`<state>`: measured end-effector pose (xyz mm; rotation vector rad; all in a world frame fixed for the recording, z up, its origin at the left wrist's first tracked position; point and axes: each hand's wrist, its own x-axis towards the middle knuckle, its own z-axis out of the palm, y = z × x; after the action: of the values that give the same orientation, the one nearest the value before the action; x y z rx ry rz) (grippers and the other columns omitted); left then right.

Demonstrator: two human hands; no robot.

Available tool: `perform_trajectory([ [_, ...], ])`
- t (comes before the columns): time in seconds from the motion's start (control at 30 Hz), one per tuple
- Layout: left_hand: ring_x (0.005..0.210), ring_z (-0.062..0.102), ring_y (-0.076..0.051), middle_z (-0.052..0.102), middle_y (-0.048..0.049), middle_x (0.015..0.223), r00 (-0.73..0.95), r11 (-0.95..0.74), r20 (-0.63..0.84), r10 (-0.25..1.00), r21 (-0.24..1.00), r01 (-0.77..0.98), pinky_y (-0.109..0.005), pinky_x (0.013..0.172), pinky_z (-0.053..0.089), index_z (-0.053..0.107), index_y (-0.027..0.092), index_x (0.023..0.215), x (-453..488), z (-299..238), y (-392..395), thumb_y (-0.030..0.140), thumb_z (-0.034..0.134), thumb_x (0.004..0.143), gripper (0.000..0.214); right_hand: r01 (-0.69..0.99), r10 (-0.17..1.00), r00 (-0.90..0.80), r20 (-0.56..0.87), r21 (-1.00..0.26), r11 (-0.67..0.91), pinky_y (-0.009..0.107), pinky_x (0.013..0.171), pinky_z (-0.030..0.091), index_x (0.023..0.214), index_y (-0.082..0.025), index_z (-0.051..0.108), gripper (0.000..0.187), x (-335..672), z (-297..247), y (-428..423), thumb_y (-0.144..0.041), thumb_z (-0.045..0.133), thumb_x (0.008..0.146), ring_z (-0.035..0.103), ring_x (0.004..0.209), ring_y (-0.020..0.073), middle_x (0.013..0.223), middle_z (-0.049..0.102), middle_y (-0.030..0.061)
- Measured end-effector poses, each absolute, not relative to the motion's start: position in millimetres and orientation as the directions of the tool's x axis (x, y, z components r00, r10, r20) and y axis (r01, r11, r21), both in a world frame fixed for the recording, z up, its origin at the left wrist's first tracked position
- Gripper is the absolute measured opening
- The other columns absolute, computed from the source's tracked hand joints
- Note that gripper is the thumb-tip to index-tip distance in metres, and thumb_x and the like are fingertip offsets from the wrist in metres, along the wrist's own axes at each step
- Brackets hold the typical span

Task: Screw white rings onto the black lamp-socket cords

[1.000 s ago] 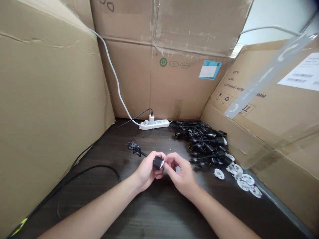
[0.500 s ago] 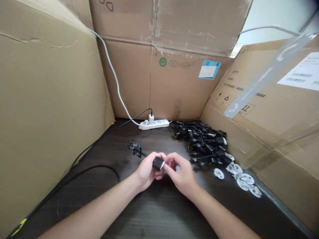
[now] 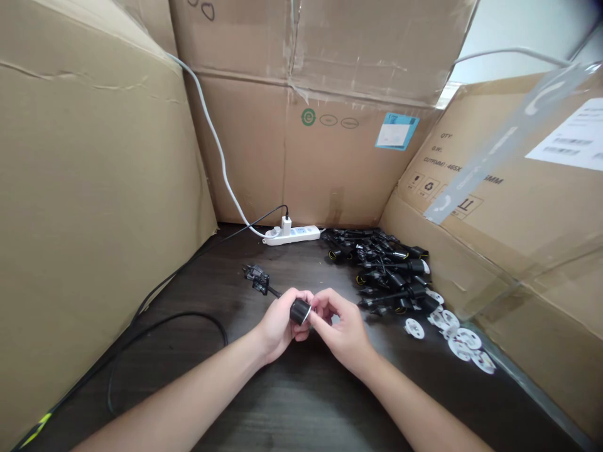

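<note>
My left hand (image 3: 281, 323) is closed around a black cylindrical housing (image 3: 299, 311), which lies tilted with its wider end toward the right. From its other end a thin black stem leads up and left to a dark pronged piece (image 3: 257, 278) above the table. A white disc (image 3: 308, 312) shows as a thin rim at the wider end. My right hand (image 3: 340, 323) pinches at this rim with thumb and fingers; the fingertips partly cover the disc.
Black housings with pronged ends (image 3: 391, 270) are heaped at the back right. Several loose white discs (image 3: 466, 339) lie before them. A white power strip (image 3: 299, 235) stands at the back, and a black cable (image 3: 183, 315) runs along the left. Cardboard walls (image 3: 330, 169) enclose the table.
The housing has turned slightly in my left hand, so its white end looks more edge-on. The pronged end has shifted a little. Both hands stay in nearly the same place.
</note>
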<state>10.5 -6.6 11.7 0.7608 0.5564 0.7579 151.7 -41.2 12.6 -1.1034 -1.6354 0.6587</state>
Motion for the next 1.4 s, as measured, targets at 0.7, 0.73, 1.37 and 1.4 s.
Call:
perform_trajectory([
  [0.7,0.044,0.026,-0.008,0.038,0.0042,0.054,0.607,0.489,-0.173,0.776,0.773,-0.404,-0.021,0.042,0.022,0.049,0.018,0.068,11.1,16.1,-8.0,0.032,0.046,0.084,0.021,0.363,0.888,-0.057,0.456,-0.819,0.444,0.022,0.050,0.040,0.081,-0.020,0.063,0.003,152.8,12.0,-40.7,-0.021,0.064,0.084,0.050,0.054,0.0119,0.063,0.054,-0.0032],
  [0.73,0.044,0.027,-0.008,0.040,0.0039,0.054,0.610,0.493,-0.175,0.773,0.772,-0.402,-0.021,0.042,0.022,0.049,0.018,0.069,11.1,16.5,-8.1,0.032,0.046,0.084,0.021,0.373,0.880,-0.057,0.471,-0.807,0.457,0.023,0.051,0.041,0.080,-0.020,0.063,0.003,153.1,12.1,-40.9,-0.020,0.064,0.083,0.050,0.055,0.0119,0.064,0.055,-0.0030],
  [1.37,0.044,0.026,-0.008,0.038,0.0045,0.053,0.591,0.517,-0.222,0.775,0.761,-0.392,-0.021,0.041,0.022,0.047,0.019,0.069,12.3,15.3,-8.0,0.032,0.046,0.081,0.018,0.358,0.884,-0.058,0.464,-0.817,0.452,0.022,0.050,0.040,0.080,-0.020,0.062,0.002,151.3,14.3,-41.4,-0.020,0.063,0.083,0.049,0.054,0.0113,0.064,0.052,-0.0034],
  [1.4,0.044,0.026,-0.008,0.039,0.0043,0.054,0.602,0.526,-0.222,0.767,0.756,-0.391,-0.021,0.041,0.022,0.047,0.019,0.070,12.1,15.2,-8.0,0.032,0.046,0.081,0.018,0.363,0.876,-0.061,0.478,-0.807,0.465,0.022,0.050,0.040,0.081,-0.020,0.062,0.002,151.6,14.3,-41.6,-0.019,0.063,0.082,0.049,0.054,0.0113,0.065,0.053,-0.0031],
])
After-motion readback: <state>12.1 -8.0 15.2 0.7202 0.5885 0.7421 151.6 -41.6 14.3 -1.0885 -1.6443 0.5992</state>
